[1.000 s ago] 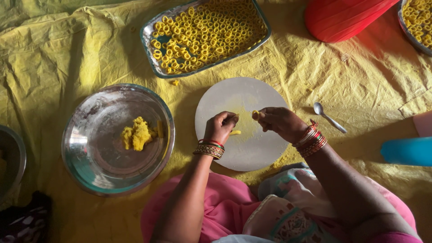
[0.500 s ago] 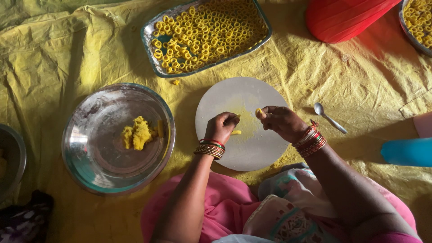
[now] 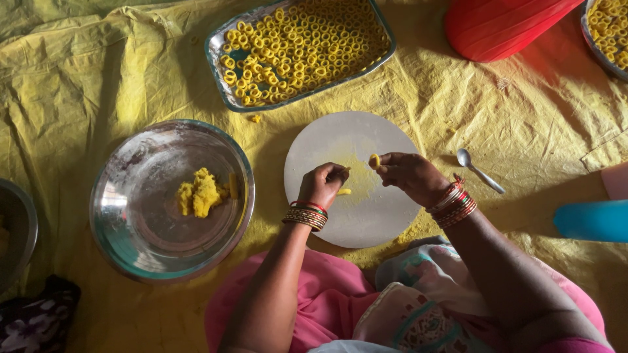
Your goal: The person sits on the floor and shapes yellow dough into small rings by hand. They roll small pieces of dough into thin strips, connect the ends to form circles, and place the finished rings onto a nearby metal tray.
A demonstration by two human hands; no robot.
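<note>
Dough ring (image 3: 373,160), small, yellow, pinched in right hand (image 3: 409,176)

A yellow cloth (image 3: 98,78) covers the floor. At the far side sits a steel tray of yellow rings (image 3: 297,49), with a red container (image 3: 504,26) to its right. A wide steel bowl (image 3: 131,235) holding a dough lump (image 3: 198,193) lies left; a spoon (image 3: 479,170) lies right.

soft daylight, sharp focus, dim shadowed corners, mild bowl glare.
</note>
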